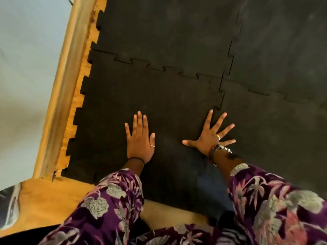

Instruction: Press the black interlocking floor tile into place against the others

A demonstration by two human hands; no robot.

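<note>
The black interlocking floor tile (pixel 145 96) lies flat at the near left, its toothed edges meshed with the tile behind it (pixel 164 32) and the tile to its right (pixel 276 131). My left hand (pixel 139 138) rests palm down on the tile, fingers close together. My right hand (pixel 211 137) lies flat with fingers spread across the jigsaw seam (pixel 220 101) between the near-left tile and the right tile. Neither hand holds anything.
A wooden floor strip (pixel 70 96) and a wooden baseboard (pixel 58 85) run along the tile's toothed left edge, with a pale wall (pixel 23 59) beyond. Bare wooden floor (pixel 47 197) shows at the near side. A further black tile (pixel 283 41) lies at the far right.
</note>
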